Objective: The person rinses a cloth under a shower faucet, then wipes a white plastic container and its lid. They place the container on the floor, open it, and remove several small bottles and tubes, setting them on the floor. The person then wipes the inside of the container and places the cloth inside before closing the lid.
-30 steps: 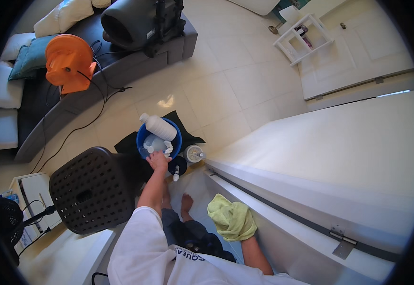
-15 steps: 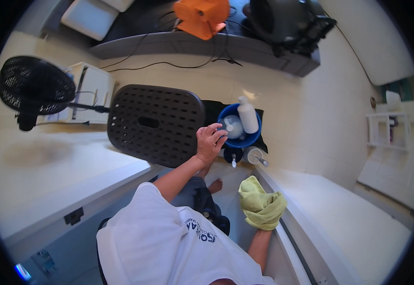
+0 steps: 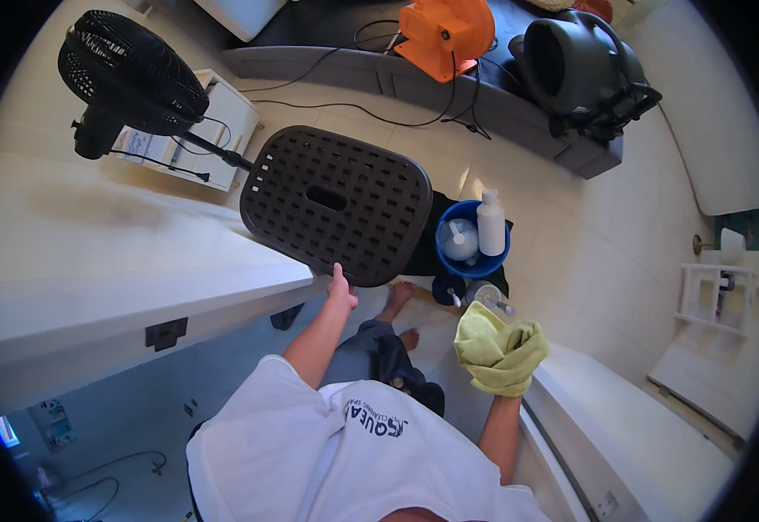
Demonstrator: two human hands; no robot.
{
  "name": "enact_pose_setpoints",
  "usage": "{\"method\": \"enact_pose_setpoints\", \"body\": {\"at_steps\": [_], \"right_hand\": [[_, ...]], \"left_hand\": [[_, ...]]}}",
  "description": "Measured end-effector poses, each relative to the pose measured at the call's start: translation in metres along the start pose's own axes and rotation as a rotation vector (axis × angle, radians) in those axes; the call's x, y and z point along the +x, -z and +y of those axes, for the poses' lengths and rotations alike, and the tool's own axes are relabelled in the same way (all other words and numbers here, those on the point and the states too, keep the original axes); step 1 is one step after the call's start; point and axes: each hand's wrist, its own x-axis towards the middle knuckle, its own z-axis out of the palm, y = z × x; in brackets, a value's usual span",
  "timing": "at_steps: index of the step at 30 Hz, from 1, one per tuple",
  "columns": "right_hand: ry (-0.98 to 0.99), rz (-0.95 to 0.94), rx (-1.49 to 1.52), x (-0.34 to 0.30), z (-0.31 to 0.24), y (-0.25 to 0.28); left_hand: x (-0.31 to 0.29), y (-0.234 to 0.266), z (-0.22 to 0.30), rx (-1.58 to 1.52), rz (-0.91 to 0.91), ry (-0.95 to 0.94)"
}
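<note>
My left hand [image 3: 342,291] is at the near edge of a dark brown slotted plastic stool [image 3: 371,209]. One finger is stretched toward the stool's rim and overlaps it. Whether they touch I cannot tell, and nothing shows in this hand. A yellow-green cloth [image 3: 501,352] is bunched over my right hand, which holds it and whose fingers it hides. Ahead of the cloth, a blue bucket [image 3: 444,252] contains a white bottle [image 3: 491,228] and a rounded translucent bottle [image 3: 460,240]. Beside the bucket stand a dark bottle [image 3: 447,291] and a pale container [image 3: 482,294].
White cabinet surfaces flank me, the left one [image 3: 136,278] and the right one [image 3: 631,426]. A black fan [image 3: 131,78] leans in at the far left. An orange blower [image 3: 449,39] and a dark grey blower [image 3: 571,74] sit on the grey platform, with cables trailing onto the floor.
My left hand has moved back from above the bucket to the stool's near edge. My right hand still has the cloth. The view has shifted and turned.
</note>
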Motion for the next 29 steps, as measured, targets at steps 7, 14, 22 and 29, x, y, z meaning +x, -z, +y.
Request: {"method": "enact_pose_setpoints", "body": {"at_steps": [7, 14, 22, 29], "right_hand": [[0.011, 0.06, -0.012, -0.017, 0.013, 0.014], [0.191, 0.232, -0.179, -0.039, -0.009, 0.004], [-0.017, 0.215, -0.075, -0.109, -0.006, 0.0], [-0.249, 0.466, 0.343, -0.226, -0.001, -0.037]], "left_hand": [[0.052, -0.021, -0.002, -0.249, -0.427, -0.041], [0.044, -0.073, 0.06, -0.269, -0.755, -0.063], [0.008, -0.067, 0.092, -0.124, -0.819, -0.157], [-0.007, -0.032, 0.075, -0.001, -1.148, -0.094]]}}
